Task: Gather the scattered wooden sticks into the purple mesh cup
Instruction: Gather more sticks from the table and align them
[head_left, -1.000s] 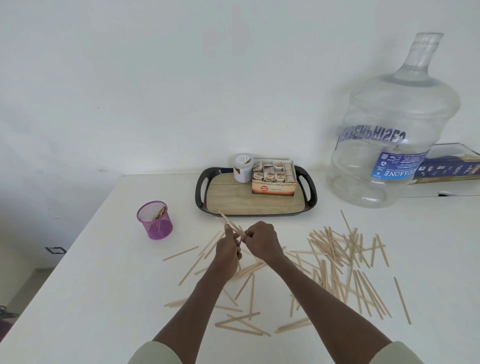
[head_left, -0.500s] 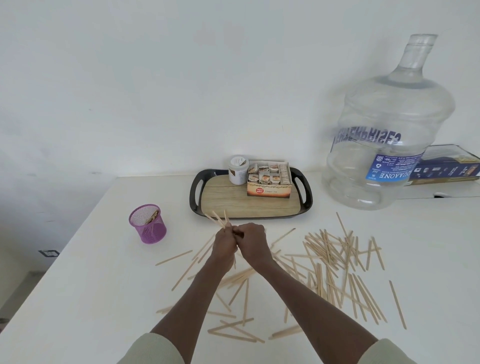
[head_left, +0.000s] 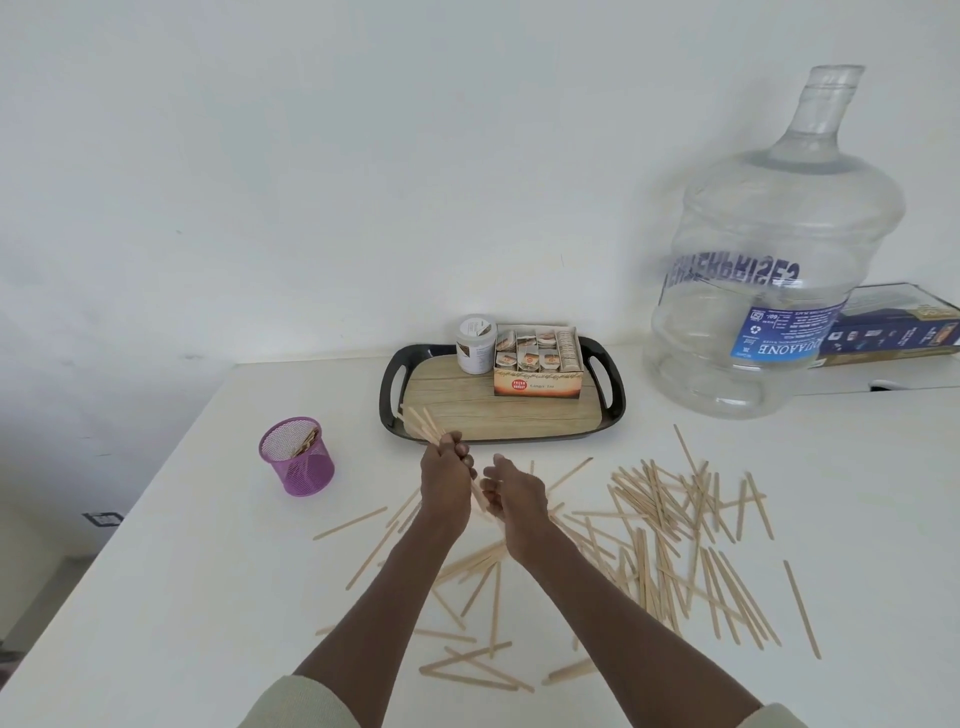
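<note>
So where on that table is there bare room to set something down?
Bare patches: the near-left table corner, in front of the purple mesh cup, and the strip between cup and tray. Crowded: wooden sticks scattered centre and right, below the water jug. The left hand grips a bundle.

Both forearms reach forward from the near edge, bare below pale sleeves, and converge toward the middle. The left hand is raised, its fingers curled tight around a small bundle of wooden sticks that fan up and to the far left. The right hand sits just beside it, apart, fingers loosely curled, holding nothing visible.
</note>
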